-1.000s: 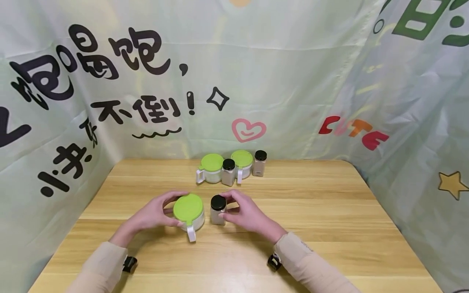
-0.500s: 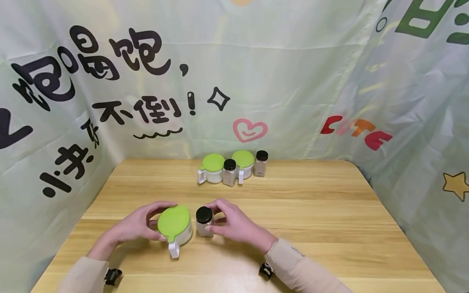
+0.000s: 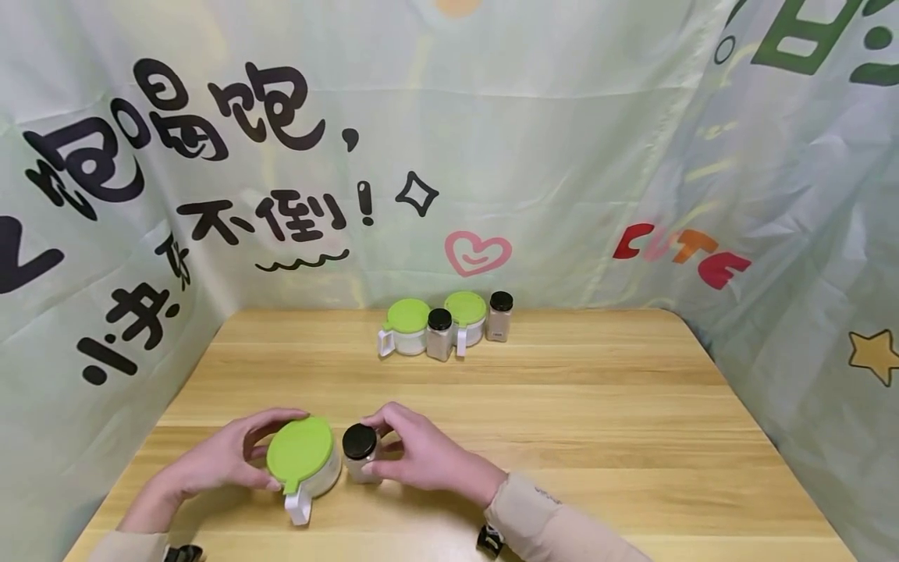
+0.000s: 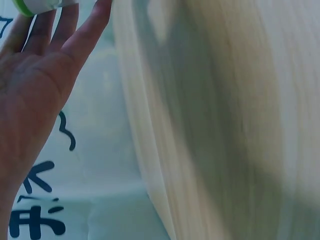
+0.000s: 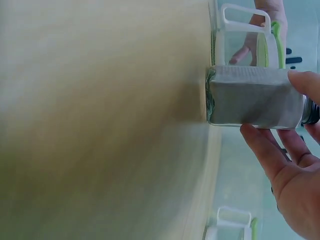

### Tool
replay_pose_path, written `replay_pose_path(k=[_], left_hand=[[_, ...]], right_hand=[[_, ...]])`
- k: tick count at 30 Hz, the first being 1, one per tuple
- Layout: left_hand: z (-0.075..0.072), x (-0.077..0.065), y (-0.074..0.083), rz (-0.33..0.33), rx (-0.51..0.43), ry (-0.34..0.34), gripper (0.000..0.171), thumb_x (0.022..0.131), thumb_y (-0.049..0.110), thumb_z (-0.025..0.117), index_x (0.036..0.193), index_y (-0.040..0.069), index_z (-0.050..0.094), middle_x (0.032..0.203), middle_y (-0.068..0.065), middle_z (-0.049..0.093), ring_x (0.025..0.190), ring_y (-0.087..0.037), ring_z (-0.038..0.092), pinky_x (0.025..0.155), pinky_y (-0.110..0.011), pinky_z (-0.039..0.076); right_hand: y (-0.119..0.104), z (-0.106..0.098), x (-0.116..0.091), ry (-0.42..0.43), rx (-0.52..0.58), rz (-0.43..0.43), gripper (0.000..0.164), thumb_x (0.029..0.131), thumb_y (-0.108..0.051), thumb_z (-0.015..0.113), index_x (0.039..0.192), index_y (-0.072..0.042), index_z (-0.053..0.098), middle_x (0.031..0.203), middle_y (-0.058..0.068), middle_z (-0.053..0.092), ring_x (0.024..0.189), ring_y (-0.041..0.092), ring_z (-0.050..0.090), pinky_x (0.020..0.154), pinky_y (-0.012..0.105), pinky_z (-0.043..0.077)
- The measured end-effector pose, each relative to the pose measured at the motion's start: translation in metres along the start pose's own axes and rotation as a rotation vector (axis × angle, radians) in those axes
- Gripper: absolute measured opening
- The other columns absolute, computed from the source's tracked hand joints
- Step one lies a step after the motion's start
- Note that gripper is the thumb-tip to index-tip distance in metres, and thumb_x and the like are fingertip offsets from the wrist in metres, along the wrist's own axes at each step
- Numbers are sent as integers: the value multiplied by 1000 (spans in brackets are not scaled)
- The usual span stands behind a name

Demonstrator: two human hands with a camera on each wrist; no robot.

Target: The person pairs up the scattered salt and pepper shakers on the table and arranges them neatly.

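Note:
In the head view my left hand holds a seasoning jar by its side, thumb in front and fingers behind. Its lid is lime green, its body clear, and a white handle points toward me. Just right of it, my right hand pinches a spice bottle with a black cap between thumb and fingers. The right wrist view shows that square clear bottle filled with greyish powder, its base at or very near the tabletop. Only the bottom edge of the jar shows in the left wrist view.
At the table's back stand two more green-lidded jars, a left one and a right one. One black-capped bottle stands between them, another bottle at their right. Printed cloth hangs around the wooden table.
Both hands have moved left and toward me across the table, carrying the seasoning jar and the spice bottle side by side. The items at the back have stayed in place.

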State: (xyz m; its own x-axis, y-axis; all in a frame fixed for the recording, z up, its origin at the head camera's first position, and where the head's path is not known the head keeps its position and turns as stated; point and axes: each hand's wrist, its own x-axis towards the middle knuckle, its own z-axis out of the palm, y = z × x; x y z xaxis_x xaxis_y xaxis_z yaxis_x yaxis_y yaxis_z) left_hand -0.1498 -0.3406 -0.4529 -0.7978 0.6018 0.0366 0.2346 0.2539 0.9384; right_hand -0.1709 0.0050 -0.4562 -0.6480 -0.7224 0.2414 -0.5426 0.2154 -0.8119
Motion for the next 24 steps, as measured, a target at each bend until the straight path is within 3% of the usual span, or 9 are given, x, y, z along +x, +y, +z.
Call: replay_pose_path(k=[14,24], left_hand=[[-16,-27,1,-60,-61,-79,85,79,-3,82,154,0,42,152,2,54,138,0,47,109,-17,41],[-22,-36,0,-47,-107,-121,85,83,-6,79,156,-4,35,155,4,52,140,0,46,110,-17,41]], right_hand=[[-14,27,14,-85,-42,-45,50,92,-17,81,133,-10,54,134,2,60,114,0,59,94,12,52],[-19,40,20,-92,-95,-72,50,93,-20,81,134,-11,53,133,0,60,114,-1,58,92,8,49]])
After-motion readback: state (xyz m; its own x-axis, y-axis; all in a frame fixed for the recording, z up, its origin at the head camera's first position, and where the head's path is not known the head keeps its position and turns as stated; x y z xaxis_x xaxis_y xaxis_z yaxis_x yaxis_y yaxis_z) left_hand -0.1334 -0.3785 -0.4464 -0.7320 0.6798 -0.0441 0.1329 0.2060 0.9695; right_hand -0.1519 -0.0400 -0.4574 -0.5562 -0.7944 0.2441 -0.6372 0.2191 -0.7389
